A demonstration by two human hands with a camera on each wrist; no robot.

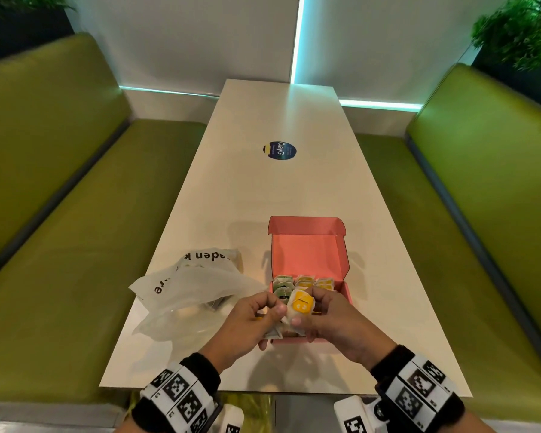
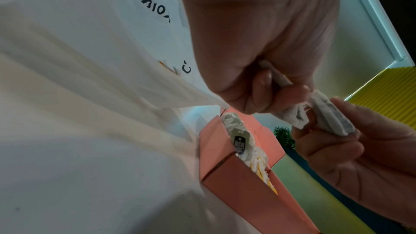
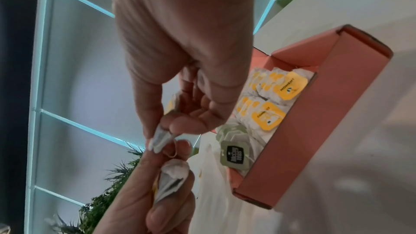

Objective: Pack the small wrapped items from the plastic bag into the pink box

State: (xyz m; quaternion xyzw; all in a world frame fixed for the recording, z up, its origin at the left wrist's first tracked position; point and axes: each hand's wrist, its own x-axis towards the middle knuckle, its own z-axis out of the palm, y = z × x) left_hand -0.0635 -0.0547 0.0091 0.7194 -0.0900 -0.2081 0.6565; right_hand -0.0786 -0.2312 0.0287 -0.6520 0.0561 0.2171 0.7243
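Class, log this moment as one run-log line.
both hands pinching tea bags above pink box | box part-filled, lid open | plastic bag left of box

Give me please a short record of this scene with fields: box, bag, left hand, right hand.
box: pink box, lid open, tagged sachets standing in rows inside
bag: plastic bag, crumpled on table, left of box
left hand: left hand pinches a white sachet
right hand: right hand holds a yellow-tagged sachet over the box
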